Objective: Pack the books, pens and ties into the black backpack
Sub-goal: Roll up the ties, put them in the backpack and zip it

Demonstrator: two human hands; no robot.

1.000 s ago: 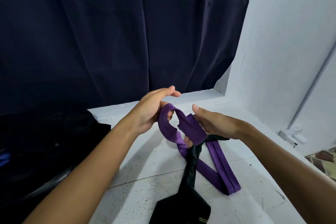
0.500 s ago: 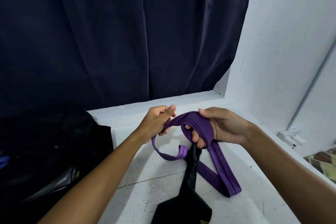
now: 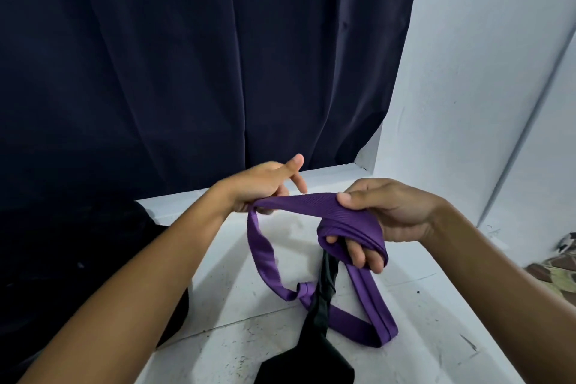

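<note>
Purple tie — wound round right hand.

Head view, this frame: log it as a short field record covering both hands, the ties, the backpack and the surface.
left hand: holds one end of the purple tie, forefinger straight
right hand: purple tie wound in loops round its fingers, thumb pressing on top
purple tie: partly coiled, the rest trailing on the table
black tie: lies on the table, crossing over the purple one
black backpack: dark mass at left; opening not discernible
table: white, scuffed
books, pens: not visible
</note>
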